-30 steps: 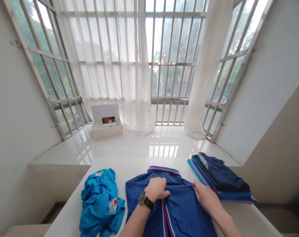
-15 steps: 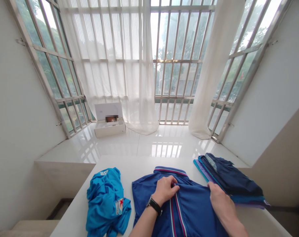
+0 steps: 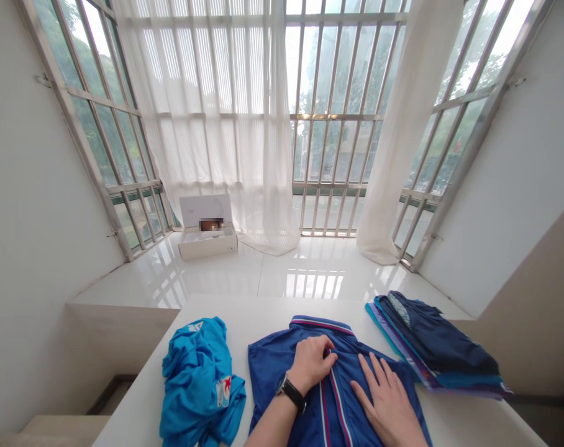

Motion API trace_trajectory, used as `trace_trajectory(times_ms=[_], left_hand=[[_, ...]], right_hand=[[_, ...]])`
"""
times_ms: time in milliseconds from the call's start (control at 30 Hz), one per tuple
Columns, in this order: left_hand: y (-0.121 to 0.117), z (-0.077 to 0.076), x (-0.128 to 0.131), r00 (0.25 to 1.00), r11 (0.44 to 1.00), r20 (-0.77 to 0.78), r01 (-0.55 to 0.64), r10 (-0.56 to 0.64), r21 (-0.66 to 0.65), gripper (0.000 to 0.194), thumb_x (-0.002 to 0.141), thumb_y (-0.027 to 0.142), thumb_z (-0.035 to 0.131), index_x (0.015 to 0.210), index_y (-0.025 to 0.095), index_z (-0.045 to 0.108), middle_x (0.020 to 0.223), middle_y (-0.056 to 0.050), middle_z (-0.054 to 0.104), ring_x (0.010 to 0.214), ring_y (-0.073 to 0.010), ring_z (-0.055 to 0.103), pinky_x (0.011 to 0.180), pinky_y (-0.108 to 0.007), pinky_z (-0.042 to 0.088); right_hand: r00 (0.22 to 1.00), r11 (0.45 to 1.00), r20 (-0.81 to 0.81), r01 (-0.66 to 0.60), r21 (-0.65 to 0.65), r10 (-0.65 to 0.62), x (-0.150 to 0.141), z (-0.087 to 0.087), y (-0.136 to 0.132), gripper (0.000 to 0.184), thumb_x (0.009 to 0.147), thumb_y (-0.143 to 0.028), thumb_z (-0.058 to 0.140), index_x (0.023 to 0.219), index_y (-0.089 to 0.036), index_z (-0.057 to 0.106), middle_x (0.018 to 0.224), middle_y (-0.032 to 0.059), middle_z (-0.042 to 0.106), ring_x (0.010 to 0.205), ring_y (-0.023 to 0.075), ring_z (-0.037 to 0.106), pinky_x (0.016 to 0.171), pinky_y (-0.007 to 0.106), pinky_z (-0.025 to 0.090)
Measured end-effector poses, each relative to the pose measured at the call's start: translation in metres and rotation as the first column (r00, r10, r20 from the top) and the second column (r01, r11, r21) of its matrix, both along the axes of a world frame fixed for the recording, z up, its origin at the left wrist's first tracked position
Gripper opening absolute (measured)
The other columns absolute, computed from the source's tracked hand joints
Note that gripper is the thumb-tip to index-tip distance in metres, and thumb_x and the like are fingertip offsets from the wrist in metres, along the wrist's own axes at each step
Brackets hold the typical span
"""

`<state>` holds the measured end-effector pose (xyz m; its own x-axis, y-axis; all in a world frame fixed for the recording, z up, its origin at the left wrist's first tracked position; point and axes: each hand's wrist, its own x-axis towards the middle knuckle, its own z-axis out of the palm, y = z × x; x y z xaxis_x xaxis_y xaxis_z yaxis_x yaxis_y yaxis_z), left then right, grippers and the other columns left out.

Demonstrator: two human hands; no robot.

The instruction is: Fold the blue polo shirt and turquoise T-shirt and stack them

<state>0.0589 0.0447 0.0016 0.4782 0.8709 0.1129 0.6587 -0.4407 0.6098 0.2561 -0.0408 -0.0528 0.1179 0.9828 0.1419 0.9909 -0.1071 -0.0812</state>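
A dark blue shirt (image 3: 272, 372) with a red and white striped collar and side stripe lies on the white table (image 3: 245, 313) right in front of me. My left hand (image 3: 312, 363), with a black watch on its wrist, pinches a fold of the shirt near the collar. My right hand (image 3: 387, 400) lies flat on the shirt's right half, fingers spread. A crumpled light blue shirt (image 3: 198, 379) sits to the left of it.
A stack of folded dark blue, teal and purple clothes (image 3: 438, 354) rests at the table's right. Beyond the table is a glossy white window ledge with an open white box (image 3: 207, 233), sheer curtains (image 3: 226, 124) and barred windows.
My right hand left the shirt's right edge, moved inward and now lies flat on the folded cloth. The left hand keeps its pinch near the collar.
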Motion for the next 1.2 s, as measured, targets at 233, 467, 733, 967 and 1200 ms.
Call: trace_trajectory(times_ms=[233,467,733,967,1200], left_hand=[[-0.001,0.008,-0.003,0.999,0.999,-0.011,0.043,-0.043,0.007,0.026,0.09,0.042,0.055,0.108,0.025,0.064,0.103,-0.003,0.073,0.093,-0.0216,0.066,0.081,-0.03,0.048],[0.01,0.018,-0.041,0.981,0.987,-0.116,0.146,-0.153,-0.062,0.026,0.079,0.047,0.07,0.092,0.024,0.069,0.084,-0.001,0.074,0.078,-0.0215,0.067,0.066,-0.027,0.047],[0.011,0.017,-0.052,0.989,0.994,-0.126,0.089,-0.08,0.066,0.02,0.097,0.042,0.052,0.102,0.026,0.063,0.1,0.0,0.072,0.092,-0.0192,0.067,0.076,-0.026,0.047],[0.009,0.002,-0.041,0.989,0.989,-0.149,0.035,-0.013,0.146,0.019,0.098,0.038,0.052,0.101,0.022,0.061,0.1,-0.004,0.069,0.094,-0.0213,0.065,0.082,-0.029,0.048],[-0.003,0.005,-0.048,0.993,0.974,-0.118,0.019,0.008,0.227,0.022,0.099,0.035,0.049,0.115,0.023,0.058,0.112,-0.006,0.063,0.103,-0.0237,0.059,0.093,-0.036,0.046]], right_hand=[[0.999,0.999,0.006,0.032,-0.04,-0.032,-0.003,0.01,-0.002,0.075,0.09,-0.067,0.038,0.151,-0.024,0.039,0.159,0.0087,0.036,0.148,0.0338,0.028,0.119,0.052,0.024],[1.0,1.0,0.005,-0.003,-0.002,0.003,0.0,0.008,-0.002,0.074,0.09,-0.067,0.037,0.149,-0.022,0.043,0.157,0.0104,0.04,0.145,0.0352,0.033,0.117,0.053,0.029],[1.0,1.0,-0.023,-0.004,0.012,0.004,-0.001,0.008,-0.001,0.073,0.09,-0.065,0.04,0.148,-0.021,0.045,0.155,0.0117,0.043,0.145,0.036,0.033,0.117,0.054,0.028],[1.0,0.999,0.016,-0.011,0.03,0.01,0.0,0.005,-0.001,0.073,0.09,-0.067,0.038,0.148,-0.022,0.046,0.155,0.011,0.043,0.144,0.0355,0.036,0.116,0.053,0.03],[1.0,0.998,0.006,-0.014,0.069,0.014,0.002,0.002,0.001,0.071,0.089,-0.065,0.042,0.145,-0.021,0.05,0.152,0.0125,0.047,0.142,0.0358,0.039,0.114,0.054,0.033]])
